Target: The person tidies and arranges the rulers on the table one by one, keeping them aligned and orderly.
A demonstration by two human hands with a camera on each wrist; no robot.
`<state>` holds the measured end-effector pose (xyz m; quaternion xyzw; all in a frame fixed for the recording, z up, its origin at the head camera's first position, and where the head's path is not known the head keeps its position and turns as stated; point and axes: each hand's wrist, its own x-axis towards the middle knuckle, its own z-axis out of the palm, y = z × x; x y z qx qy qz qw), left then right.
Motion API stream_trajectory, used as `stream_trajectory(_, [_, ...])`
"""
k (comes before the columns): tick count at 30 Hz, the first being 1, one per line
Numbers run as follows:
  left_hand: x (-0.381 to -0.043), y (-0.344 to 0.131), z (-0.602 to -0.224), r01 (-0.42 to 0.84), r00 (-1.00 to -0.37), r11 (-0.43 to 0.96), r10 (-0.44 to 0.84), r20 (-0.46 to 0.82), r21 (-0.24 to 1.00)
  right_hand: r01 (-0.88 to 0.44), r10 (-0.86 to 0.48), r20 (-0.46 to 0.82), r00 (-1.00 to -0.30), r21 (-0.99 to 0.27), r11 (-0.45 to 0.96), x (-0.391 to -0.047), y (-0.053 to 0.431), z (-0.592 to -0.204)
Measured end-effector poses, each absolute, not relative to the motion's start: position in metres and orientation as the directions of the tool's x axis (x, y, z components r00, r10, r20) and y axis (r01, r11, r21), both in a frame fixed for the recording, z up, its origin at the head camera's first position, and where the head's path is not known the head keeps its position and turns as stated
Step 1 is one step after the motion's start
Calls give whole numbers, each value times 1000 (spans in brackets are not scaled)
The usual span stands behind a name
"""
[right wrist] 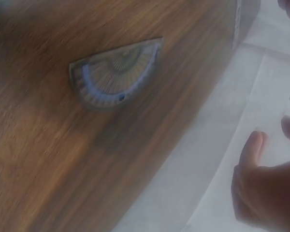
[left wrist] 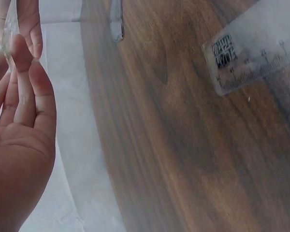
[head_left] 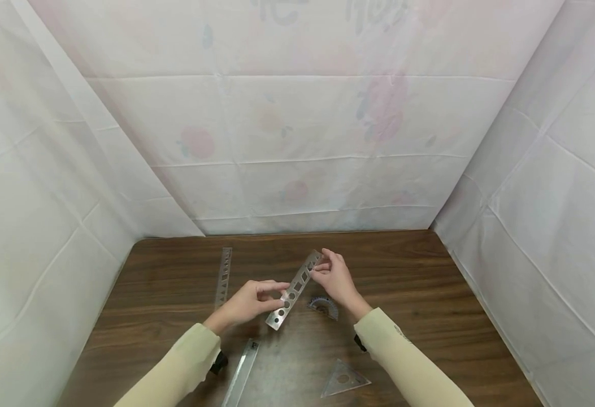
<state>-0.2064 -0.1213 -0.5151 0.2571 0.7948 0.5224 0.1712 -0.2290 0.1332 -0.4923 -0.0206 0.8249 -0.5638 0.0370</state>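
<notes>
A clear stencil ruler point(head_left: 297, 287) with cut-out shapes is held up at a slant above the table. My left hand point(head_left: 248, 302) pinches its left edge near the lower end, between thumb and fingers. At the upper end, my right hand point(head_left: 337, 280) grips the opposite edge. The left wrist view catches the stencil ruler point(left wrist: 9, 36) nearly edge-on at the fingertips. Beneath the right hand, a small clear protractor point(head_left: 324, 307) lies on the table. In the right wrist view the held ruler cannot be made out beside the right hand point(right wrist: 273, 188).
Another stencil ruler point(head_left: 223, 277) lies left, partly behind the left hand. A clear straight ruler point(head_left: 241, 373) is nearer the front, with a triangular set square point(head_left: 343, 379) to its right. White printed sheeting point(head_left: 302, 130) surrounds the wooden table point(head_left: 419, 316).
</notes>
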Motion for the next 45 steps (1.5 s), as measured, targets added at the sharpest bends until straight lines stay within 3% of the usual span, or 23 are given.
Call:
stream_trajectory(8, [-204,-117,-516,161,-859,322,511,-28,933,7,-127,-42,-991,-965,262,-230,122,-494])
stream_trajectory(17, [-204,-114,-513,132,-896,302,444,-17,944,-48,-229,-23,-973,-952,303,-225,115,-492])
stream_trajectory(33, [-210,-119,-514,143,-944,312,328,35,939,-78,-361,-30,-932,-956,281,-218,96,-497])
stream_trajectory(45, [-213,-129,-518,220,-931,349,354,89,911,-81,-386,-41,-922,-952,296,-221,87,-501])
